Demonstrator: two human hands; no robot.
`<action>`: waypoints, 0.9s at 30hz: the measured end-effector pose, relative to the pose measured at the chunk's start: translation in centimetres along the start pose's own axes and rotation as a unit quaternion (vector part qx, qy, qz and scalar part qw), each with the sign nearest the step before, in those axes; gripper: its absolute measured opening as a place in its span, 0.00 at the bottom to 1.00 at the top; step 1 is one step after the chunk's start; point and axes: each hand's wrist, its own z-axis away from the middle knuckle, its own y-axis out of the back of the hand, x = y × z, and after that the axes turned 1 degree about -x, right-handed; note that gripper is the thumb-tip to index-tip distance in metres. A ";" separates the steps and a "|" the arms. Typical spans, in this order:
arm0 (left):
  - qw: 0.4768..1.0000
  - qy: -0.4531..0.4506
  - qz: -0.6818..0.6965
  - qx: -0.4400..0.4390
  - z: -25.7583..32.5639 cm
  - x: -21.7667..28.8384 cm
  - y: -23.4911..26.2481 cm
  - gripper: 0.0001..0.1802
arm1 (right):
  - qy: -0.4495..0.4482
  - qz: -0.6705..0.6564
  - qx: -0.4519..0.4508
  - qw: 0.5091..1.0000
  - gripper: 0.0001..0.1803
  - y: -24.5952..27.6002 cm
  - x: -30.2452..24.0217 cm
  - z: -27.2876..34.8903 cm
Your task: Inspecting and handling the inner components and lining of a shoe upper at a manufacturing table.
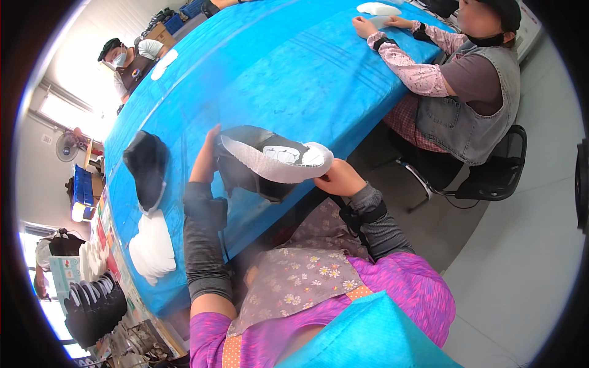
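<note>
Both my hands hold up a black shoe upper point(242, 162) over the near edge of the blue-covered table point(245, 92). A pale band runs along its edge, and a white printed patch shows inside. My left hand point(210, 144) grips its left end, with the fingers mostly hidden behind it. At the other end, my right hand point(345, 178) is closed on the pale rim, thumb and fingers pinched together. Another black shoe upper point(146, 168) lies on the table to the left. Just nearer to me is a fanned stack of white insoles point(152, 248).
On my right a co-worker point(460, 92) sits on a black chair point(500, 168), handling a white piece point(379, 21). Across the table, another person point(132, 64) is near a white insole point(164, 64). Black uppers point(95, 310) are bunched at lower left.
</note>
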 end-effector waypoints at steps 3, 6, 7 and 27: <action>0.998 0.064 0.027 -0.012 -0.8 -0.3 1.2 0.36 | -0.008 0.012 -0.019 1.000 0.09 -0.3 0.7 0.1; 1.000 0.014 -0.003 0.000 1.1 1.6 -1.5 0.37 | -0.016 0.031 -0.025 0.999 0.09 -0.1 1.4 0.6; 1.000 0.014 -0.004 0.000 1.3 1.7 -1.6 0.37 | -0.011 0.025 -0.018 0.999 0.10 0.0 1.3 0.6; 0.998 0.041 0.037 0.011 1.1 0.9 -1.0 0.44 | 0.002 0.041 0.018 0.999 0.09 0.1 1.8 0.5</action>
